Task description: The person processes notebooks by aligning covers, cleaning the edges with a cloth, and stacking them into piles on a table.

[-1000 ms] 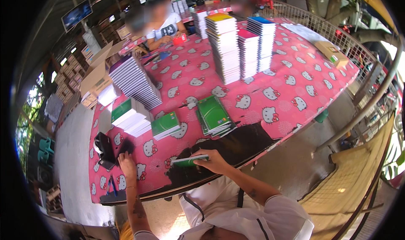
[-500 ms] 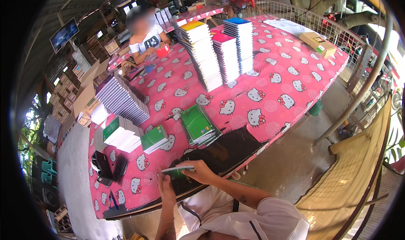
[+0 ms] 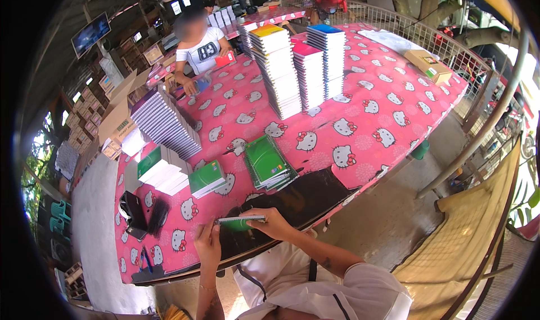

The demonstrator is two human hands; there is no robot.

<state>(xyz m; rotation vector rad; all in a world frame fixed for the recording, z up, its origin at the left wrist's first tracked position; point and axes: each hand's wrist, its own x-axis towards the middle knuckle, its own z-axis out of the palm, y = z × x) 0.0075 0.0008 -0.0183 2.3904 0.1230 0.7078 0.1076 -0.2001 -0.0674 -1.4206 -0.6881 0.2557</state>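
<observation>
Over the black bare patch at the table's near edge, I hold a green spiral notebook tilted nearly on edge. My right hand is closed on its right end. At its left end, the fingers of my left hand pinch the corner by the binding. Just beyond lies a short stack of green spiral notebooks, slightly fanned. To its left sit a low pile of green-covered books and a taller one, both with white page edges.
Tall notebook stacks with yellow, red and blue covers stand mid-table. A leaning spiral-notebook stack is at left, near a black box and pens. Across the table, a person handles a red item.
The notebook and both my hands have shifted slightly; my left hand has moved left and its fingers now close on the end. The person opposite has lowered one hand to the table.
</observation>
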